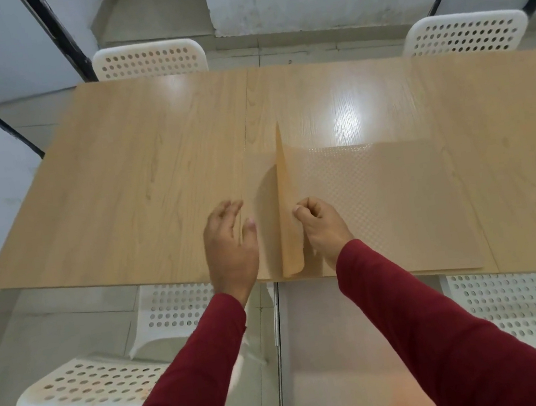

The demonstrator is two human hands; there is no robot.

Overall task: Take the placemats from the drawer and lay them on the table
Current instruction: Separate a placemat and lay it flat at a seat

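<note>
A stack of thin tan placemats (379, 205) with a dotted texture lies on the light wooden table (138, 185), at its near edge right of centre. My right hand (321, 226) pinches the left edge of the top placemat (285, 200) and holds that edge lifted upright, so it stands as a narrow peaked flap. My left hand (229, 242) hovers just left of the flap with fingers spread, holding nothing. Both arms wear dark red sleeves.
White perforated chairs stand around the table: two at the far side (149, 60) (466, 33), two at the near side (93, 386) (518, 306). Grey tiled floor (38, 335) lies below. White wall panels with black frames stand at the left and back.
</note>
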